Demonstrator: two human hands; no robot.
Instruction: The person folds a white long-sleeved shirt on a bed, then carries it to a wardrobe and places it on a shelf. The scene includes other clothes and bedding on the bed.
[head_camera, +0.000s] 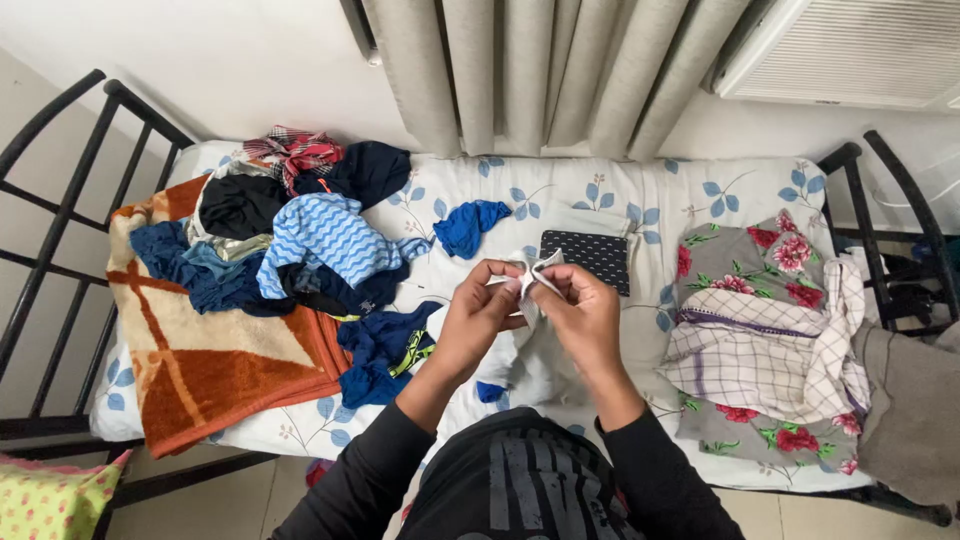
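1. Two hands meet over the middle of the bed: our left hand (478, 318) and our right hand (583, 318) both pinch the top edge of a small white garment (535, 345), fingers closed on the cloth.
2. The white garment hangs from that grip, its upper edge bunched between the thumbs and its lower part draped down toward the near edge of the floral bedsheet (640, 195).
3. We judge the step in hand to be sorting out this one piece, finding its edge or opening before it is laid flat.
4. To the left lies a loose heap of clothes (290, 235) on an orange patterned blanket (210, 370); a blue and white wavy-striped top (325, 238) sits uppermost.
5. Just beyond our hands rests a folded dark dotted cloth (590, 255), and a small blue cloth (470, 225) lies to its left.
6. On the right sits a checked cloth (760, 350) over a grey floral one (745, 255).
7. The next move, as we judge it, calls for spreading both hands apart along the edge so the cloth opens, keeping the grip firm so it does not slip.
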